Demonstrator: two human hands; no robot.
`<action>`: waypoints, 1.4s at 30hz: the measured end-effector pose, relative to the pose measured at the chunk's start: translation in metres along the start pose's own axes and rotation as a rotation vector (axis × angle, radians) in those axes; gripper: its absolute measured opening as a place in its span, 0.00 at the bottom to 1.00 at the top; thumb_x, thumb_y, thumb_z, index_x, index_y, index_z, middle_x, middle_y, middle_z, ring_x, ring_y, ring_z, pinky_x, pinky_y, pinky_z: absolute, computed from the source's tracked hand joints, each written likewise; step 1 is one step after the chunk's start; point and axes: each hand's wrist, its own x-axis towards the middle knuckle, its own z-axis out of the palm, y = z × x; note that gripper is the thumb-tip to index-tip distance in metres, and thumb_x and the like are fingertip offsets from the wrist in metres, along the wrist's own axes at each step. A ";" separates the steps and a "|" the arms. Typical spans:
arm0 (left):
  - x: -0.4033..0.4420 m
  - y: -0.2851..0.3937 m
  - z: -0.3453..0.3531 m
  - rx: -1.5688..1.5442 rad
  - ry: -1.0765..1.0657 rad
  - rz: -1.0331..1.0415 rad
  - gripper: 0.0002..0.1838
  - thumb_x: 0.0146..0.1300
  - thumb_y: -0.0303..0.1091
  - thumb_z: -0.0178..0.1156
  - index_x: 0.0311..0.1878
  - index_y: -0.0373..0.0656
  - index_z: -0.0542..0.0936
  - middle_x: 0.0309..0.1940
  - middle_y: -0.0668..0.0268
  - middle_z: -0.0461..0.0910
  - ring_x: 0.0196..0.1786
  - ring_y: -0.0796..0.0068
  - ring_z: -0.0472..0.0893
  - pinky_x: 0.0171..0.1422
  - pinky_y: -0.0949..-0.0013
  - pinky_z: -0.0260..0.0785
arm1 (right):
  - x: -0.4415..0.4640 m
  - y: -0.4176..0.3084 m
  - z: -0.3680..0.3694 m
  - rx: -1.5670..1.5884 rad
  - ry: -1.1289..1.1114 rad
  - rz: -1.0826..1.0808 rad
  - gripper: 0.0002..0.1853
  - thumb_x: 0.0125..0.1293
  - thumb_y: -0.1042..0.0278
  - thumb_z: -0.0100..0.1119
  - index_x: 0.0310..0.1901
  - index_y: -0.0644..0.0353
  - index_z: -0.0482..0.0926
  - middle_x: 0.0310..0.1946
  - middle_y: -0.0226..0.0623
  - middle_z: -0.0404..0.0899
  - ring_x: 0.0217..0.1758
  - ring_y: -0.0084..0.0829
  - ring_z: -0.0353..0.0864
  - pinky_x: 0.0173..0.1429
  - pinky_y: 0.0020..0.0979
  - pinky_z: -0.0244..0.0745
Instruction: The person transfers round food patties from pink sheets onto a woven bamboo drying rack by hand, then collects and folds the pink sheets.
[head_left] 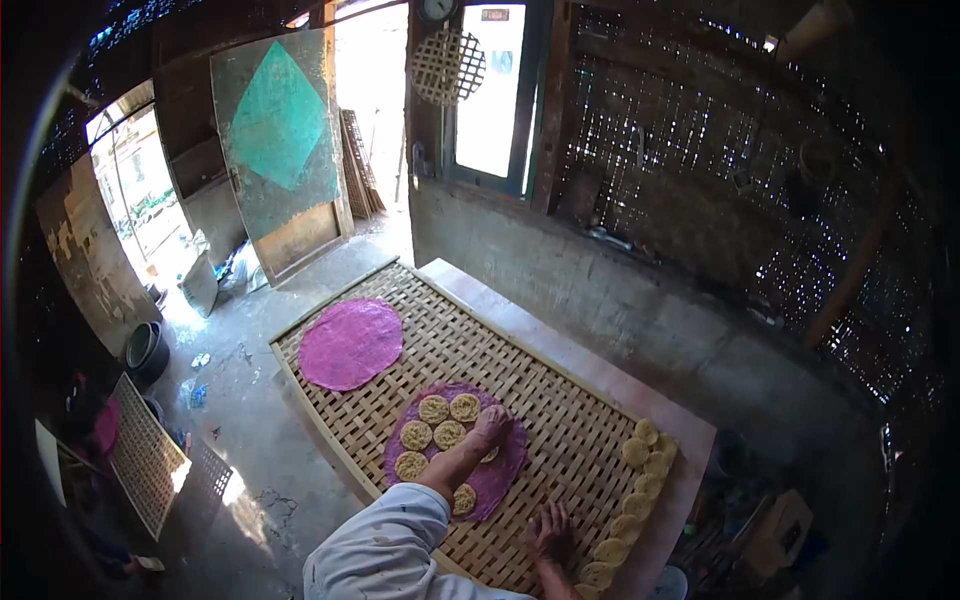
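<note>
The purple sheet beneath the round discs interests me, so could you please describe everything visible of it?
The purple sheet looks like thin plastic, roughly round with an uneven edge. It lies spread on the woven tray. Several pale yellow, rough-surfaced discs rest on it; the left hand and forearm hide part. Whether the hand touches the sheet itself is unclear.

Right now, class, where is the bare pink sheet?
In the head view, the bare pink sheet lies left of centre, on the upper-left end of the woven rack, beyond the disc-covered sheet.
</note>
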 end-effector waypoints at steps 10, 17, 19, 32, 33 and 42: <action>0.008 -0.009 -0.074 -0.297 0.164 -0.549 0.18 0.50 0.46 0.61 0.32 0.39 0.83 0.29 0.48 0.82 0.32 0.49 0.84 0.36 0.53 0.75 | 0.000 -0.004 0.000 -0.034 0.006 -0.005 0.20 0.60 0.61 0.58 0.52 0.61 0.78 0.58 0.42 0.75 0.67 0.46 0.67 0.71 0.48 0.60; -0.027 -0.004 -0.125 -0.760 0.403 -0.727 0.18 0.54 0.48 0.58 0.36 0.42 0.82 0.29 0.50 0.83 0.35 0.52 0.84 0.42 0.55 0.75 | 0.000 -0.002 0.000 0.013 -0.004 -0.025 0.21 0.64 0.57 0.54 0.53 0.63 0.78 0.59 0.49 0.74 0.68 0.50 0.66 0.71 0.49 0.61; -0.048 0.010 -0.129 -0.929 0.469 -0.606 0.18 0.57 0.45 0.56 0.37 0.39 0.81 0.29 0.53 0.82 0.33 0.59 0.83 0.40 0.58 0.74 | 0.005 0.003 0.002 0.122 -0.036 0.055 0.22 0.64 0.57 0.54 0.52 0.65 0.78 0.57 0.49 0.75 0.67 0.51 0.67 0.70 0.48 0.61; -0.212 0.144 -0.125 -1.277 -0.036 -0.282 0.17 0.65 0.42 0.54 0.47 0.37 0.77 0.41 0.56 0.79 0.47 0.60 0.78 0.55 0.64 0.68 | 0.027 -0.087 -0.066 2.128 -0.547 0.765 0.36 0.72 0.32 0.33 0.56 0.60 0.74 0.47 0.39 0.80 0.53 0.35 0.79 0.60 0.36 0.73; -0.218 0.147 -0.141 -1.137 -0.107 -0.306 0.21 0.67 0.46 0.53 0.53 0.39 0.76 0.44 0.52 0.81 0.50 0.52 0.80 0.55 0.59 0.70 | 0.021 -0.090 -0.070 2.186 -0.614 0.751 0.36 0.72 0.32 0.32 0.56 0.59 0.74 0.47 0.38 0.80 0.53 0.34 0.80 0.59 0.36 0.74; -0.214 0.169 -0.167 -0.762 -0.170 -0.056 0.28 0.66 0.43 0.56 0.66 0.44 0.68 0.50 0.52 0.79 0.55 0.52 0.79 0.56 0.58 0.73 | -0.010 -0.067 -0.085 2.240 -0.479 0.881 0.31 0.71 0.35 0.42 0.57 0.55 0.74 0.52 0.37 0.80 0.54 0.33 0.81 0.61 0.38 0.74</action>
